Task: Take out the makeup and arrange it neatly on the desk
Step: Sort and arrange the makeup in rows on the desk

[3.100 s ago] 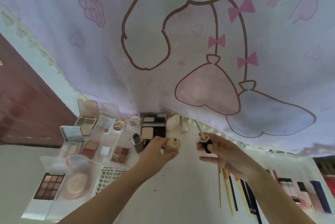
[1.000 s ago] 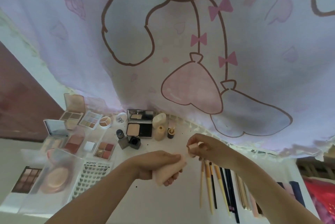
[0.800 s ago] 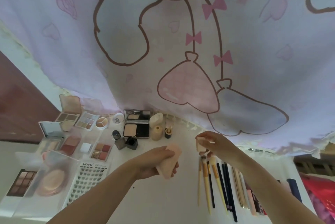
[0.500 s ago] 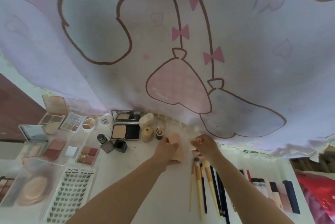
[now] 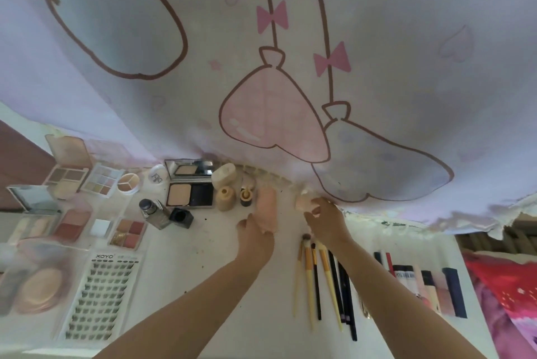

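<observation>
Just beyond the left hand point(image 5: 255, 232), whose fingers grip its near end, the peach makeup sponge point(image 5: 266, 209) points away; the right hand point(image 5: 325, 220) pinches its cap point(image 5: 302, 202) alongside.

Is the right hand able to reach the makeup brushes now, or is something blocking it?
Probably yes. The right hand is just past the tips of the brushes, and nothing lies over them. But it pinches a small sponge, so it must put that down first.

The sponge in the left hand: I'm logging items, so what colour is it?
Peachy pink, seen in the head view: the sponge held by the left hand.
</observation>
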The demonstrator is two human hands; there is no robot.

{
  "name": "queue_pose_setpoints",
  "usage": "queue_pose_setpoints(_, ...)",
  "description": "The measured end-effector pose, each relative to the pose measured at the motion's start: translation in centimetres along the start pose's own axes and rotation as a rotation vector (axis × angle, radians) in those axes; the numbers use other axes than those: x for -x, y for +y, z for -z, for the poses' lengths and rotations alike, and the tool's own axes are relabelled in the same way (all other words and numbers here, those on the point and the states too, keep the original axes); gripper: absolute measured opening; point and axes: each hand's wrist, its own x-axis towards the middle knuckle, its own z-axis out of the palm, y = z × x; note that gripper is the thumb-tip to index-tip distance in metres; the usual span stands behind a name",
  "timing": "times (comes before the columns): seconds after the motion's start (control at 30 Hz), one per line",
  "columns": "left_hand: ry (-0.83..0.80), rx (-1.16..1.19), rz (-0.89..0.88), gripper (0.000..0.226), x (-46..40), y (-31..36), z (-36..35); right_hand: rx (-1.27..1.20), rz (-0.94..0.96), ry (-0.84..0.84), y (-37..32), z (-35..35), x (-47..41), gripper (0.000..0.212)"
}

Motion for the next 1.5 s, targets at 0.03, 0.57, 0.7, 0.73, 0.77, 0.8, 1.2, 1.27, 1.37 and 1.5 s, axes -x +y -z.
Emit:
queue_pose_setpoints(0.03, 0.011, -0.028, -0.023, 0.045, 0.8, -0.9, -0.1, 0.034, 0.015, -0.024, 0.4, 0.4, 0.9, 0.025)
queue_pose_setpoints(0.57, -0.080, -0.817, -0.384, 0.021, 3.6, -2.5, -5.1, 0.554, -0.064, -0.169, 3.7, -3.7, 7.8, 0.025)
queue_pose_setpoints(0.7, -0.071, -0.787, -0.322, 0.017, 3.9, -4.4, -2.2, 0.510, 0.007, -0.166, 3.2, -4.5, 8.4, 0.024)
queue_pose_setpoints(0.73, -0.060, -0.776, -0.310, 0.016, 4.0, -5.3, -1.0, 0.499, 0.029, -0.168, 2.8, -4.9, 8.8, 0.027)
queue_pose_setpoints(0.77, -0.042, -0.755, -0.299, 0.014, 4.0, -6.4, 0.5, 0.487, 0.053, -0.168, 2.2, -5.4, 9.1, 0.030)
queue_pose_setpoints(0.8, -0.016, -0.731, -0.289, 0.013, 4.0, -7.5, 2.1, 0.477, 0.077, -0.170, 1.5, -6.1, 9.4, 0.031)
queue_pose_setpoints(1.2, 0.146, -0.653, -0.123, 0.020, 1.9, -13.7, 13.4, 0.490, 0.163, -0.218, -10.4, -18.9, 10.6, 0.025)
queue_pose_setpoints(1.27, 0.125, -0.677, -0.107, 0.019, 1.5, -14.0, 13.5, 0.518, 0.153, -0.198, -10.4, -19.7, 10.4, 0.025)
queue_pose_setpoints(1.37, 0.117, -0.698, -0.114, 0.018, 1.0, -14.2, 13.4, 0.529, 0.148, -0.194, -10.2, -20.0, 10.2, 0.028)
queue_pose_setpoints(1.5, 0.137, -0.638, -0.162, 0.022, 1.0, -14.5, 13.6, 0.489, 0.135, -0.197, -9.8, -18.9, 10.2, 0.038)
